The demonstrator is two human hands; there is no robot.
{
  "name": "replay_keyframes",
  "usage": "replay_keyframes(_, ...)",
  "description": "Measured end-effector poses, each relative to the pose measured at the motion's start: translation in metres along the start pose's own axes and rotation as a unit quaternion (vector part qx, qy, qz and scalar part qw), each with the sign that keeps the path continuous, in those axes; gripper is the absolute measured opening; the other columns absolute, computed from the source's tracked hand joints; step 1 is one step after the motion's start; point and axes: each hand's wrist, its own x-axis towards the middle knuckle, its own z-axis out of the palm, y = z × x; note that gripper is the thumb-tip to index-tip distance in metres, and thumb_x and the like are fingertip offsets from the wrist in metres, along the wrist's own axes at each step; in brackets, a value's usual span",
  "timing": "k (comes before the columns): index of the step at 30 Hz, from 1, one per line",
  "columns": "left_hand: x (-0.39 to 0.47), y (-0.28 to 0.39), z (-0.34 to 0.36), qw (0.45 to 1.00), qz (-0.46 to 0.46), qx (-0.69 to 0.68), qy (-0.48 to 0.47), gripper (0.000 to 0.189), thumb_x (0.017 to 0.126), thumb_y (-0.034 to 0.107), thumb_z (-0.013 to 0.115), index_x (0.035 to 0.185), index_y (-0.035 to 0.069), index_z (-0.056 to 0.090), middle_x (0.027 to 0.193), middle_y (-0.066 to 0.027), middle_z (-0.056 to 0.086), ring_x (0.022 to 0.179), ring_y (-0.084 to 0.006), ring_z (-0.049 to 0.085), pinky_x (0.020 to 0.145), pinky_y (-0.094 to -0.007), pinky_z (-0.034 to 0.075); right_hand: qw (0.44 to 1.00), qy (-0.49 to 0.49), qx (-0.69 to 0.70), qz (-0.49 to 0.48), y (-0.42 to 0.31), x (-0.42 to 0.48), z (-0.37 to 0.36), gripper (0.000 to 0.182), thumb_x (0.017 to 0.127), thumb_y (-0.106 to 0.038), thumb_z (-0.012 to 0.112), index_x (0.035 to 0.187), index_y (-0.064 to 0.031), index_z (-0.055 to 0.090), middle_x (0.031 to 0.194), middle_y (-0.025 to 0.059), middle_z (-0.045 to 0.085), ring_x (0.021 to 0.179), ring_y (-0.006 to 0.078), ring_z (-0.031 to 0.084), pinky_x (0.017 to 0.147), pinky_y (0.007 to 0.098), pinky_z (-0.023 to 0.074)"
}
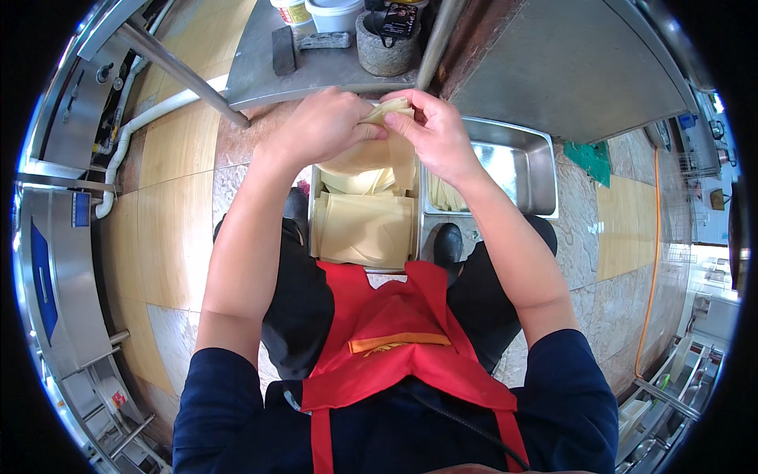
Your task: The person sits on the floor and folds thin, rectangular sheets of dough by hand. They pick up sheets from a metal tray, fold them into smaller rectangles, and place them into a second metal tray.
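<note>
My left hand (331,127) and my right hand (437,131) meet at the far end of a steel pan (421,237) on the floor. Between them they pinch a small bunch of folded, thin, pale-yellow sheets (389,112), which look like tofu skin. One sheet appears to hang below my fingers. Flat stacked sheets (362,228) fill the near part of the pan, and looser, curled ones (358,179) lie behind. To the right, a second steel pan (524,169) holds folded strips (444,195) at its left side, partly hidden by my right wrist.
A metal shelf (254,80) ahead bears a stone mortar (385,56), a dark block-headed tool (284,52) and white tubs (336,15). Table legs (183,74) and white pipes (154,112) stand left. A green scrap (589,161) and an orange hose (651,249) lie right. My boots (448,246) flank the pan.
</note>
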Motion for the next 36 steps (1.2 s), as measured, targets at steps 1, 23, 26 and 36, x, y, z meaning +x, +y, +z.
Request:
replay_keyframes(1,0.001,-0.003,0.001,1.0,0.007,0.009,0.0,0.034,0.087,0.038,0.068,0.09,0.005,0.073,0.08,-0.0196,0.069,0.08,-0.0413,0.065,0.075,-0.0485,0.052,1.0,-0.027,-0.005,0.013,-0.001,0.001,-0.001,0.02,0.093,-0.006,0.067,0.112,0.0,0.063,0.09,0.0021,0.066,0.082,0.0075,0.057,0.075,0.0243,0.0486)
replay_keyframes(23,-0.025,0.025,-0.013,0.946,0.064,0.022,0.316,0.02,0.08,0.012,0.079,0.098,0.005,0.074,0.081,-0.0108,0.071,0.064,-0.0228,0.067,0.058,-0.0341,0.054,0.807,0.451,0.356,0.137,0.068,0.061,-0.19,0.028,0.099,-0.005,0.056,0.122,0.0101,0.048,0.115,0.022,0.058,0.095,0.0387,0.064,0.081,0.0519,0.0597)
replay_keyframes(26,-0.043,0.026,-0.031,0.946,-0.033,0.083,0.312,0.021,0.083,0.016,0.079,0.102,0.008,0.076,0.08,-0.0107,0.071,0.058,-0.017,0.06,0.055,-0.0302,0.049,0.782,0.508,0.348,0.098,0.096,0.05,-0.236,0.025,0.102,-0.007,0.05,0.122,0.0074,0.046,0.117,0.0225,0.057,0.098,0.0415,0.064,0.086,0.0559,0.0585)
replay_keyframes(36,-0.056,-0.001,-0.04,0.978,-0.07,0.08,0.182,0.027,0.09,0.023,0.072,0.108,0.002,0.072,0.083,-0.0171,0.069,0.068,-0.0268,0.065,0.068,-0.0306,0.051,0.902,0.417,0.096,0.057,0.14,-0.03,-0.323,0.024,0.099,-0.005,0.057,0.12,0.0071,0.057,0.109,0.0192,0.066,0.101,0.035,0.068,0.091,0.0437,0.0575)
